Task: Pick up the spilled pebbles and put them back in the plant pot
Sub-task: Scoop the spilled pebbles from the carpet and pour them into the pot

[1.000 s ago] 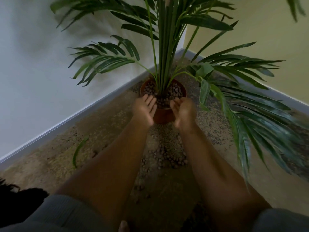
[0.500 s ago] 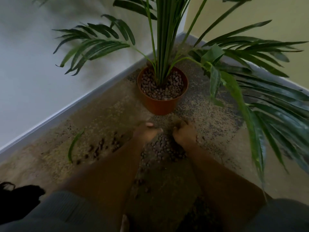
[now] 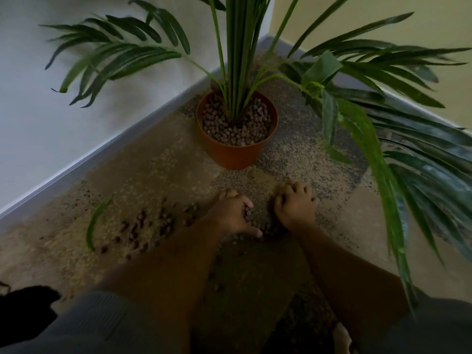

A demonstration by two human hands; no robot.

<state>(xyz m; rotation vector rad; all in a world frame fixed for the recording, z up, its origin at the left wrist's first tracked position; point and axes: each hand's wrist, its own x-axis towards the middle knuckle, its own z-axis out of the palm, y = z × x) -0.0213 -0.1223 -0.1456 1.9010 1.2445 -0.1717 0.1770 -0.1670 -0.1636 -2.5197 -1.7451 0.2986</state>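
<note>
We find the left hand and right hand, fingers curled, cupping a pile of spilled pebbles just before the plant pot.

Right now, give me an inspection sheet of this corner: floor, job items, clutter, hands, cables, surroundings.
Surface: speckled carpet, patchy brown and grey.
Job's things: orange plant pot upright in the corner, holding pebbles and a palm; spilled pebbles scattered to the left, more heaped between the hands.
Clutter: fallen green leaf on the carpet, left of the pebbles.
Hands: left hand and right hand cupped round the heap on the floor.
Cables: nothing seen.
Surroundings: white wall left, yellow wall right, grey skirting.
</note>
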